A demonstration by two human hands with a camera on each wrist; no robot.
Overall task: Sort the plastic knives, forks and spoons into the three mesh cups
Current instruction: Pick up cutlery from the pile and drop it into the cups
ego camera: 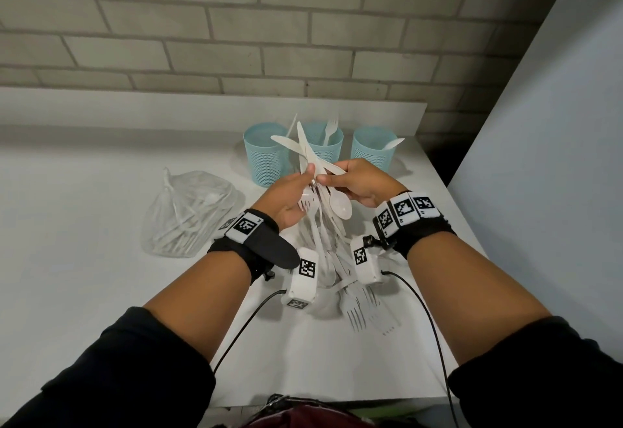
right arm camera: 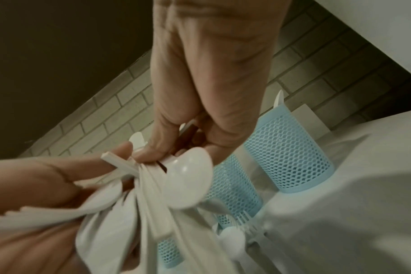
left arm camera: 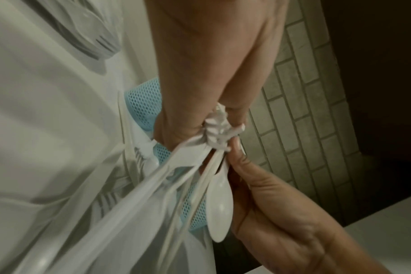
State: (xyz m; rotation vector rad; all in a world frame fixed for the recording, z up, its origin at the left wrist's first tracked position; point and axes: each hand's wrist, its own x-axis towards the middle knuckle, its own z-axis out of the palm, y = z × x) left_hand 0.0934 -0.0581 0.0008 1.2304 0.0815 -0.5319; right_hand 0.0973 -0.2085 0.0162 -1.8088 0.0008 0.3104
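Note:
Both hands hold one bundle of white plastic cutlery [ego camera: 312, 164] above the table, in front of three blue mesh cups. My left hand [ego camera: 296, 188] grips the bundle from the left. My right hand [ego camera: 337, 179] pinches it from the right. Knife blades [ego camera: 296, 142] fan up and back out of the bundle, and a spoon [ego camera: 340, 206] hangs bowl-down from it. The left cup [ego camera: 266, 158] shows a thin handle, the middle cup [ego camera: 323, 147] a fork, the right cup [ego camera: 372, 152] a spoon. The wrist views show the spoon [left arm camera: 219, 200] [right arm camera: 188, 183] between the two hands.
A loose pile of forks and other cutlery [ego camera: 344, 289] lies on the white table [ego camera: 101, 292] under my wrists. A clear plastic bag [ego camera: 188, 215] with more cutlery sits to the left. A brick wall stands behind the cups, and the table ends just right of them.

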